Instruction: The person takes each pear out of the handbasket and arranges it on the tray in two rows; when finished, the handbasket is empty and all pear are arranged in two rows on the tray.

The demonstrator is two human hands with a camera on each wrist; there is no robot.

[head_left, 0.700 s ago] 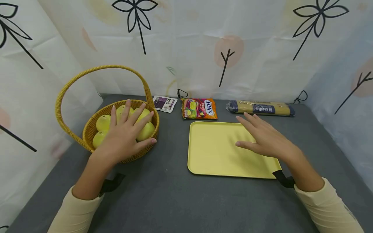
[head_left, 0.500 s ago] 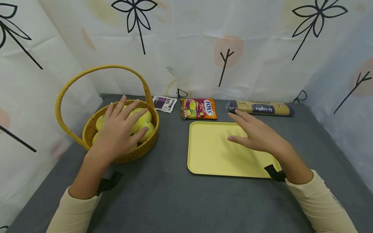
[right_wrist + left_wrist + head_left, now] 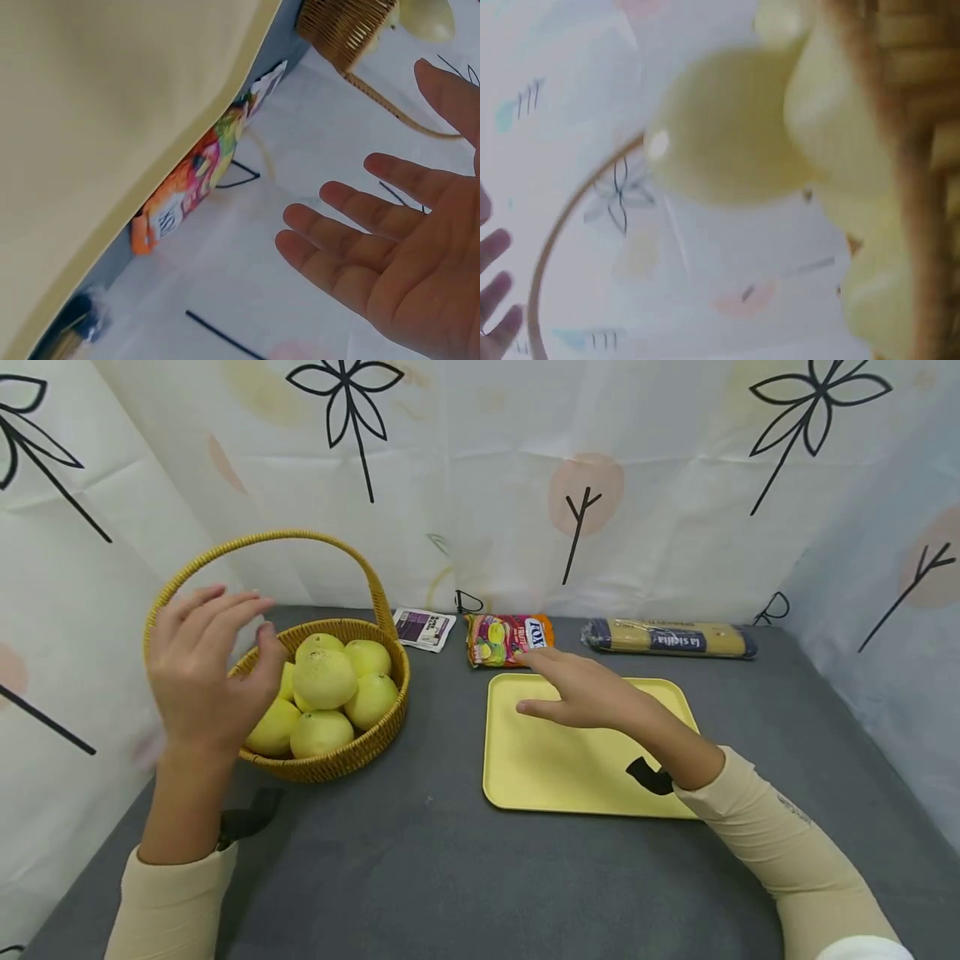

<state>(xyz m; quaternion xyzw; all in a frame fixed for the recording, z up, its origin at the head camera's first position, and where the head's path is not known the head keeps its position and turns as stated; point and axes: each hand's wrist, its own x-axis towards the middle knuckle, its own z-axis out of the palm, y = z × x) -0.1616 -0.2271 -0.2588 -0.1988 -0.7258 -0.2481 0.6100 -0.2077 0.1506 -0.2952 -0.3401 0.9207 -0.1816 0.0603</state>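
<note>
My left hand (image 3: 210,668) hovers in front of the left side of a yellow wicker basket (image 3: 367,747), its fingers loosely bent and nothing in them. Several round yellow-green fruits (image 3: 324,679) are piled in the basket, and the hand hides part of its rim and tall handle (image 3: 285,535). In the left wrist view the fruit (image 3: 727,127) is blurred. Above the yellow tray (image 3: 517,777) my right hand (image 3: 585,689) is held with fingers extended, holding nothing. Its palm and spread fingers show in the right wrist view.
Along the back of the grey table (image 3: 450,877) lie a purple-and-white packet (image 3: 423,629), an orange Fox's candy bag (image 3: 506,640) and a pack of spaghetti (image 3: 675,637). A patterned white curtain (image 3: 480,485) rises behind them.
My left hand has moved left, off the fruit pile, its fingers bending more. My right hand has shifted left over the tray, toward the candy bag.
</note>
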